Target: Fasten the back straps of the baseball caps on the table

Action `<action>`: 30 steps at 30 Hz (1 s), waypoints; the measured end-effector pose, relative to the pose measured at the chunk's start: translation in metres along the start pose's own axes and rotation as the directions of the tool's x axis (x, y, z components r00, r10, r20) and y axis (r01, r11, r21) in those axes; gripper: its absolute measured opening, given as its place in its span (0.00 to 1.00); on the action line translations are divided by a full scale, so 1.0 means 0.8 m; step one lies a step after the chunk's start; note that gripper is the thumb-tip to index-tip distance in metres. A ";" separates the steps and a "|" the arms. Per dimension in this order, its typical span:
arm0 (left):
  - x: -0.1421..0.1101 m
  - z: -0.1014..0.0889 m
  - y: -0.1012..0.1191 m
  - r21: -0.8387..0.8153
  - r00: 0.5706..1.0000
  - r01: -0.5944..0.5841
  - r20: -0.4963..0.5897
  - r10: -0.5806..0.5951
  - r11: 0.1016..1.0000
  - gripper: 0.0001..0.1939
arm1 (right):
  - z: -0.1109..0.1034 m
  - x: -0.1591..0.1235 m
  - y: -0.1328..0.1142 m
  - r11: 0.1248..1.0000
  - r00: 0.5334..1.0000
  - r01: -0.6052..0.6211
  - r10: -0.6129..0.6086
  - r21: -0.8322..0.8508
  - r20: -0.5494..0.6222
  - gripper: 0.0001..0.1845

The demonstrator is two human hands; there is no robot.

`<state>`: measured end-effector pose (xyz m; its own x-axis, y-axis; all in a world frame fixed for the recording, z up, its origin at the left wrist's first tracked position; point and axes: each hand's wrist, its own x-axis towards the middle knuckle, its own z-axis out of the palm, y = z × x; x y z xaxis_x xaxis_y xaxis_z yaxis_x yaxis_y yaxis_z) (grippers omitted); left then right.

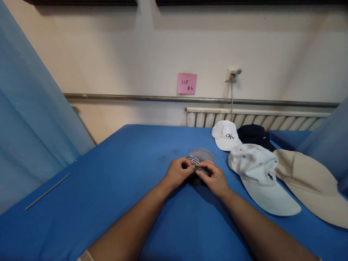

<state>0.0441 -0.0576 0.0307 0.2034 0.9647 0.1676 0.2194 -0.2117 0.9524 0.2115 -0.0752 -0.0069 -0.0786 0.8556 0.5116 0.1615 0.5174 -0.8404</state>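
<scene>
A grey cap [203,153] with pale lettering lies on the blue-covered table in front of me. My left hand [178,174] is closed in a pinch at the cap's near side, thumb and forefinger together. From the other side my right hand [214,177] pinches the same part, its fingertips almost meeting the left ones. Both hands partly cover the cap, and I cannot make out exactly which piece of it is between the fingers. Its dark lower edge shows beneath them.
To the right lie a white cap [225,135], a dark navy cap [251,133], a pale cap with a small emblem [258,174] and a beige cap [312,177]. A thin stick [48,191] rests at the left. Behind are a radiator [199,117] and a metal rail [152,98].
</scene>
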 end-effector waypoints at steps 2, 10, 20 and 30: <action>0.000 0.000 -0.002 -0.044 0.999 0.014 0.035 -0.012 0.999 0.11 | -0.001 0.000 -0.001 1.000 1.000 0.007 -0.007 -0.010 0.005 0.09; 0.001 -0.003 -0.001 -0.165 0.990 0.119 0.094 -0.104 0.979 0.15 | 0.000 0.001 0.002 1.000 1.000 0.001 -0.001 0.011 -0.011 0.09; 0.000 -0.005 0.000 -0.240 0.978 0.185 0.144 -0.153 0.953 0.15 | 0.000 0.000 0.002 1.000 1.000 0.005 -0.006 0.008 0.009 0.10; -0.001 -0.014 0.005 -0.247 0.961 0.232 0.207 -0.183 0.941 0.16 | 0.001 0.000 0.006 0.997 0.999 -0.037 0.038 0.074 -0.010 0.10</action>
<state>0.0344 -0.0572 0.0373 0.3533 0.9332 -0.0657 0.0180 0.0634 0.9978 0.2117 -0.0729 -0.0111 -0.0629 0.8744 0.4811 0.0913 0.4851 -0.8697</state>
